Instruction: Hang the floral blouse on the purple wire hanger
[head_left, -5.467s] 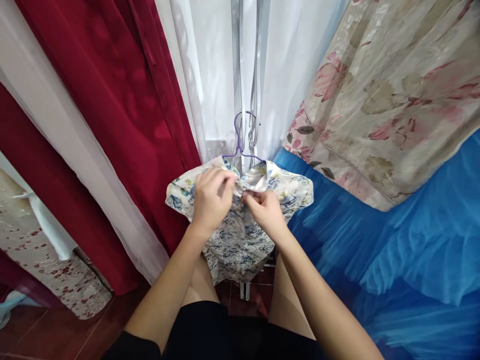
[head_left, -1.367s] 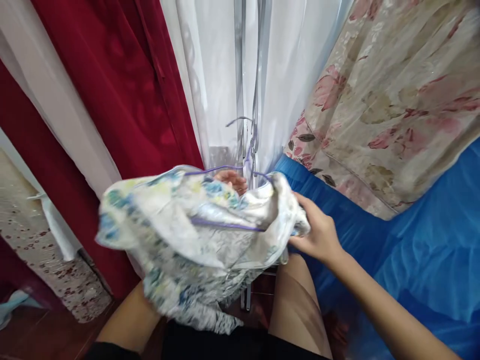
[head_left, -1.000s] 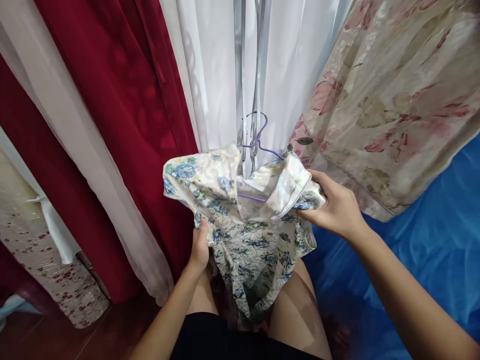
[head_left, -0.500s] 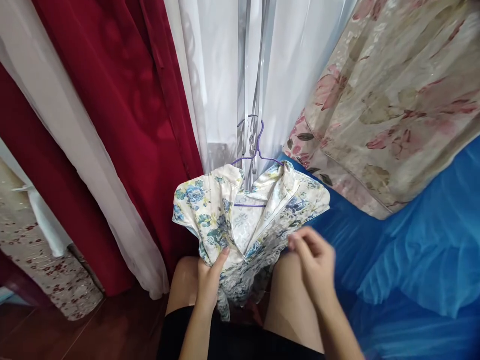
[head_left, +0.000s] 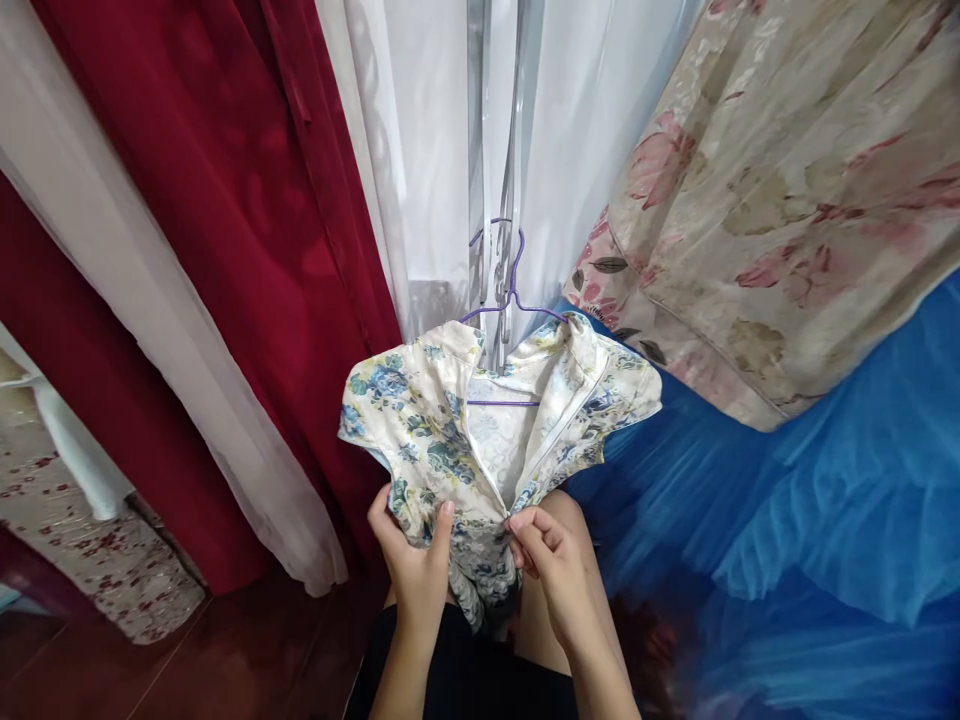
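Observation:
A cream dress (head_left: 427, 420) with blue and green flowers hangs from a purple hanger (head_left: 516, 272), its V-shaped zip opening (head_left: 553, 432) spread apart. My left hand (head_left: 415, 560) is closed around the dress's side below the armhole, thumb on the front and fingers behind. At the bottom of the opening, my right hand (head_left: 551, 560) pinches with thumb and forefinger where the zip's two edges meet. The fingertips hide whatever small part they hold, probably the zip pull. Below my hands the dress falls in folds between my knees.
Dark red cloth (head_left: 300, 270) and a whitish panel (head_left: 202, 350) hang on the left. White fabric with grey ribbons (head_left: 487, 120) hangs behind the hanger. On the right are a pink-flowered cloth (head_left: 750, 210) and blue tulle (head_left: 825, 520). Brown tiles (head_left: 217, 660) cover the floor.
My right hand has moved left and down from beside the dress to the base of the zip opening and pinches there. My left hand now wraps more around the dress's side.

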